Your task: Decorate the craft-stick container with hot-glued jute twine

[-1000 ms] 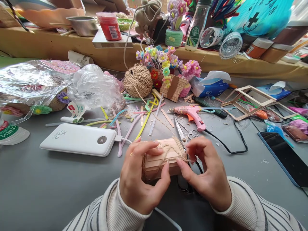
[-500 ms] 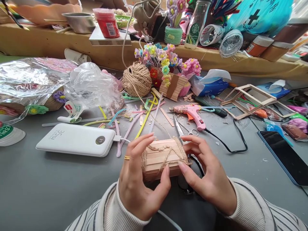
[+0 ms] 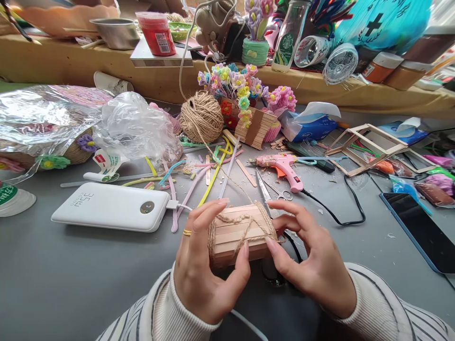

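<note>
Our L hand (image 3: 204,274) clasps the L end of the twine-wrapped stick piece (image 3: 227,232), thumb & fingers well apart: thumb at its front, index tip by the far edge. The piece sits btwn our hands, low center, over the grey table (image 3: 88,279). Our R hand (image 3: 318,265) pinches the R end, thumb on the front corner, fingers curled behind. Labels, L to R: pwr bank (image 3: 110,208) says "35W", upside down to us; red tub (image 3: 155,34) w/ barcode, print too small; glass bottle (image 3: 288,45) w/ green Starbucks logo; blue tissue pack (image 3: 313,128), print blurred; teal bag (image 3: 405,28) w/ black cross, other marks illegible.
</note>
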The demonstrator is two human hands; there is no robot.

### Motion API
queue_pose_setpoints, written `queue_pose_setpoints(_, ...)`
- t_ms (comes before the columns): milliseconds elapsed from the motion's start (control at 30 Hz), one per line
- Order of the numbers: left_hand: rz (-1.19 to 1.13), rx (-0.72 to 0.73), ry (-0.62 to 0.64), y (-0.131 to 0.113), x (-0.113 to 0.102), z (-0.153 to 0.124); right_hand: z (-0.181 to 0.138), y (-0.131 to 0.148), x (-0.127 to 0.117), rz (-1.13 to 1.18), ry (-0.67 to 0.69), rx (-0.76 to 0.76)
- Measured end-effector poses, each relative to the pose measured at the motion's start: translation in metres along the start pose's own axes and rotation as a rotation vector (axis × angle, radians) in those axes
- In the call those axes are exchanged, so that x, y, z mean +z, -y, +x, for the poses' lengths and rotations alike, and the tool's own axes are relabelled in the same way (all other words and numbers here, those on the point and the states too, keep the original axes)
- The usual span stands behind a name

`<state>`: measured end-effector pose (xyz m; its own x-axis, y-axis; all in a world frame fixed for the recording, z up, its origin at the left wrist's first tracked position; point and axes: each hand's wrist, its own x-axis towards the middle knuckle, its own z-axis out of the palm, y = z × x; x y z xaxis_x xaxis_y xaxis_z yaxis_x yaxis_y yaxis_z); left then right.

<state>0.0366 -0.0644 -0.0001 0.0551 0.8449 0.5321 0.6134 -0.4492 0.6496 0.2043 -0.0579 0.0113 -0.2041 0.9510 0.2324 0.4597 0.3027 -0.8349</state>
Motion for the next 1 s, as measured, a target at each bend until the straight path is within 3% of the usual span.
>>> queue_pose_setpoints(467,-0.013,0.004,0.001,0.0018,-0.002,-0.0045,-0.0076,-0.0023,0.0009,-0.077,-0.025,-0.096)
queue_pose_setpoints(1000,-0.009,0.016,0.002,0.0016,-0.0023,-0.0052,-0.0085,-0.0021,0.0027,-0.062,-0.029,-0.073)
